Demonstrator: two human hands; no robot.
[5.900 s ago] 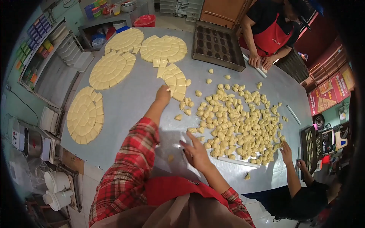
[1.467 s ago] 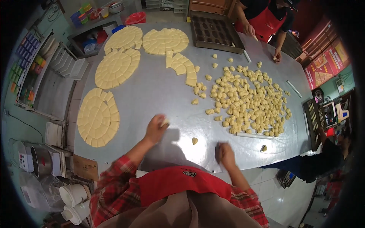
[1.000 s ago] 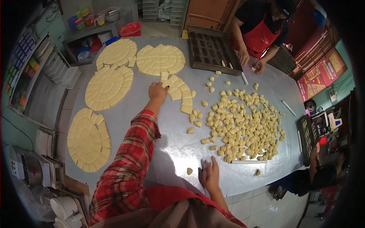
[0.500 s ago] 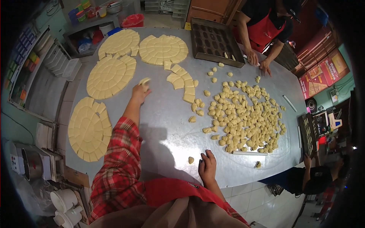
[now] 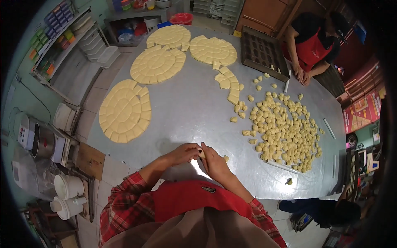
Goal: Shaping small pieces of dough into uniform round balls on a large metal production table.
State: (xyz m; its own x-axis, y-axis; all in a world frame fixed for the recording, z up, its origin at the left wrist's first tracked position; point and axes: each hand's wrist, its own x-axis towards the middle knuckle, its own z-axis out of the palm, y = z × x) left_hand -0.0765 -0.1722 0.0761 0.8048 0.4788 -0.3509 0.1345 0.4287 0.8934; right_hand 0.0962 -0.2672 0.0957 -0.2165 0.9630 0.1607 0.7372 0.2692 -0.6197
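Observation:
Close to the table's near edge, my left hand and my right hand meet with their fingers closed round a small piece of dough. Most of that piece is hidden by the fingers. Just right of my right hand lies another small dough ball. Ahead and to the left, a flat round of dough cut into pieces rests on the metal table. Behind it are more cut rounds, among them a middle one and a far right one.
A large heap of dough balls covers the table's right part, with a strip of cut dough to its left. A dark baking tray stands at the back. Opposite, a person in a red apron works. White rods lie at right.
My left hand has come back from beside the cut rounds to meet my right hand, bringing a dough piece. My right hand has left the tabletop and closed on it. The view has shifted.

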